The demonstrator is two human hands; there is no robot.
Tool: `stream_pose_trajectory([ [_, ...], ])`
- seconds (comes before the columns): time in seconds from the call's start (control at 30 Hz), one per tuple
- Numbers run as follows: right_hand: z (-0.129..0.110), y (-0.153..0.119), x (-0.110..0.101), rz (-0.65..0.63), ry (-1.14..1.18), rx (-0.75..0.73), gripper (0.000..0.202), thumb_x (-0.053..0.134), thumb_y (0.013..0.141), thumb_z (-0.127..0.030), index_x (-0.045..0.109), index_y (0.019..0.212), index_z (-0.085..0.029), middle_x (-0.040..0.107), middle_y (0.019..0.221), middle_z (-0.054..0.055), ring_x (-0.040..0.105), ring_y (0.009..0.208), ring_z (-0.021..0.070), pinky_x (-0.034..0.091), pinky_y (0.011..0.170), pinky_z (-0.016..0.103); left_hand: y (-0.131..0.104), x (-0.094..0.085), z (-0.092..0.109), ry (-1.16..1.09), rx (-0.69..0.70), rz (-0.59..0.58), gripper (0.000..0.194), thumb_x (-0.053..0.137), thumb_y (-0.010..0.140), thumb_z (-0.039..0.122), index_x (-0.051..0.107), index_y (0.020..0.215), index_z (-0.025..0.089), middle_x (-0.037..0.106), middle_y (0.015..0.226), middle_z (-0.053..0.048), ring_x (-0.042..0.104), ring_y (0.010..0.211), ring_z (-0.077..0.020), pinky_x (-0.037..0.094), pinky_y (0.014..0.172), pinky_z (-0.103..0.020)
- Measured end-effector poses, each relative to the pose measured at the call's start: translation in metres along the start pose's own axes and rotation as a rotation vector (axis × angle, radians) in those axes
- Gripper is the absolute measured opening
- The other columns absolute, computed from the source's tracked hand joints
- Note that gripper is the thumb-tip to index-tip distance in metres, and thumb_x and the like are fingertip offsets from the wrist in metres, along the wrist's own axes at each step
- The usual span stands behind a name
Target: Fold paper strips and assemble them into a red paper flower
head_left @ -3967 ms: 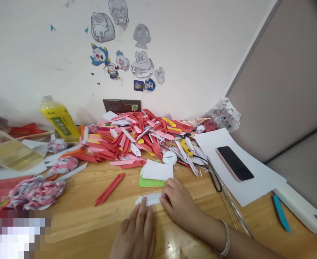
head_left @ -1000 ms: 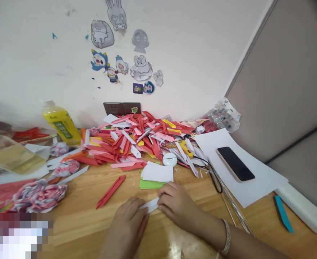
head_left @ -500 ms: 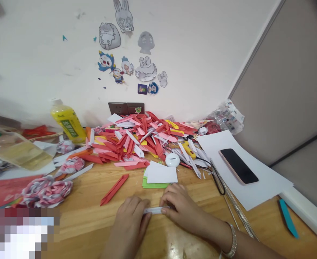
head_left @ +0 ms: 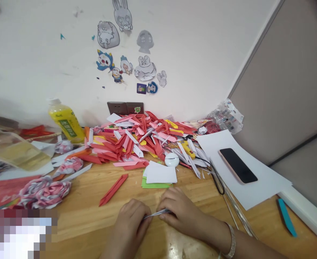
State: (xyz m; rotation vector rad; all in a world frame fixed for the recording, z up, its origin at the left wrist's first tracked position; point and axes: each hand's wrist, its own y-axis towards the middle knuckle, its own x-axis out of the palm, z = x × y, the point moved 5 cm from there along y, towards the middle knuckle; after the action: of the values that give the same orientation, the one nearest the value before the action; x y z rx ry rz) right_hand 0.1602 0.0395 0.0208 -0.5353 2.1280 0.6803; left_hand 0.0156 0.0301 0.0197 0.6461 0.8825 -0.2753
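Note:
Between my two hands, near the front of the wooden table, is a thin folded strip of white paper [head_left: 156, 214], seen nearly edge-on. My left hand [head_left: 133, 220] pinches its left end, fingers curled over it. The right end is gripped by my right hand [head_left: 178, 208], thumb below and fingers above. Just beyond the hands lie white paper sheets [head_left: 161, 173] on green ones [head_left: 153, 185]. A folded red strip [head_left: 113, 190] rests to the left of them.
A large heap of folded red, pink and white paper [head_left: 131, 144] lies by the wall. A yellow bottle [head_left: 67, 122] stands at left. To the right are a phone [head_left: 238, 165], a cable [head_left: 219, 183], thin rods and a teal strip [head_left: 286, 217].
The white strip has turned from showing its flat face to nearly edge-on between my hands. Both hands have shifted slightly and still hold it.

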Motion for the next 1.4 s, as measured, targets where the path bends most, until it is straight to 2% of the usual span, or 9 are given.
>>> stream_pose_trajectory([
  [0.03,-0.001,0.0,0.001,0.008,-0.016,-0.027,0.001,0.059,0.082,-0.018,0.059,0.082,-0.018,0.063,0.083,0.003,0.052,0.082,0.0169,0.036,0.073,0.03,0.0,-0.001,0.001,-0.018,0.001,0.012,0.015,0.05,0.083,0.017,0.055,0.069,0.019,0.059,0.064,-0.001,0.056,0.06,-0.0167,0.045,0.056,-0.027],
  [0.13,-0.001,-0.001,0.001,0.042,-0.056,-0.073,0.016,0.048,0.089,-0.021,0.058,0.078,-0.017,0.063,0.076,0.003,0.053,0.075,0.016,0.037,0.069,0.029,0.002,-0.003,0.0,-0.084,-0.046,0.02,0.013,0.053,0.083,0.022,0.059,0.071,0.019,0.061,0.063,-0.001,0.057,0.059,-0.0166,0.046,0.056,-0.026],
  [0.27,0.0,-0.002,-0.001,0.064,-0.076,-0.045,0.028,0.04,0.093,-0.029,0.059,0.076,-0.017,0.062,0.069,0.003,0.055,0.067,0.0156,0.038,0.062,0.026,0.004,-0.002,-0.005,-0.17,-0.195,-0.02,0.02,0.052,0.082,0.025,0.061,0.065,0.019,0.062,0.059,-0.001,0.058,0.057,-0.0164,0.046,0.055,-0.026],
  [0.47,0.003,-0.003,-0.001,0.038,0.055,0.056,0.023,0.046,0.09,-0.027,0.062,0.077,-0.017,0.066,0.069,0.002,0.059,0.064,0.0135,0.04,0.059,0.022,0.001,-0.003,-0.009,-0.291,-0.372,-0.05,0.027,0.052,0.079,0.031,0.057,0.055,0.02,0.057,0.054,0.0,0.054,0.053,-0.0154,0.043,0.052,-0.024],
  [0.7,0.011,-0.004,-0.009,0.022,0.221,0.214,0.01,0.058,0.082,-0.023,0.065,0.078,-0.017,0.066,0.07,0.0,0.058,0.061,0.012,0.039,0.055,0.02,-0.002,0.002,-0.015,-0.423,-0.555,-0.132,0.031,0.051,0.077,0.04,0.056,0.055,0.019,0.053,0.053,0.001,0.05,0.053,-0.0155,0.039,0.05,-0.023],
  [0.83,0.013,-0.004,-0.013,0.024,0.256,0.199,0.01,0.058,0.082,-0.021,0.065,0.077,-0.016,0.066,0.069,0.0,0.057,0.061,0.0118,0.039,0.055,0.019,-0.002,0.002,-0.016,-0.476,-0.58,-0.129,0.031,0.052,0.076,0.041,0.054,0.054,0.019,0.051,0.052,0.002,0.049,0.052,-0.015,0.038,0.051,-0.023],
  [1.03,0.019,-0.005,-0.017,0.034,0.2,0.224,0.01,0.057,0.082,-0.019,0.064,0.076,-0.017,0.066,0.069,0.0,0.058,0.063,0.0126,0.041,0.059,0.021,0.001,-0.008,-0.019,-0.521,-0.604,-0.037,0.031,0.053,0.075,0.044,0.057,0.055,0.02,0.056,0.054,0.002,0.054,0.055,-0.0166,0.042,0.055,-0.024],
  [1.23,0.015,-0.004,-0.02,0.082,0.036,0.054,0.015,0.053,0.087,-0.027,0.062,0.08,-0.017,0.067,0.074,0.003,0.059,0.067,0.0143,0.043,0.063,0.023,0.004,-0.011,-0.021,-0.589,-0.635,0.01,0.027,0.058,0.071,0.045,0.067,0.072,0.02,0.068,0.067,-0.001,0.062,0.067,-0.0202,0.048,0.062,-0.027],
  [1.4,0.013,-0.006,-0.018,0.111,-0.019,-0.005,0.024,0.046,0.091,-0.031,0.063,0.082,-0.017,0.067,0.073,0.004,0.06,0.067,0.015,0.042,0.062,0.024,0.004,-0.015,-0.018,-0.544,-0.583,0.042,0.024,0.058,0.072,0.042,0.065,0.065,0.02,0.068,0.064,-0.001,0.062,0.065,-0.0195,0.049,0.061,-0.027],
])
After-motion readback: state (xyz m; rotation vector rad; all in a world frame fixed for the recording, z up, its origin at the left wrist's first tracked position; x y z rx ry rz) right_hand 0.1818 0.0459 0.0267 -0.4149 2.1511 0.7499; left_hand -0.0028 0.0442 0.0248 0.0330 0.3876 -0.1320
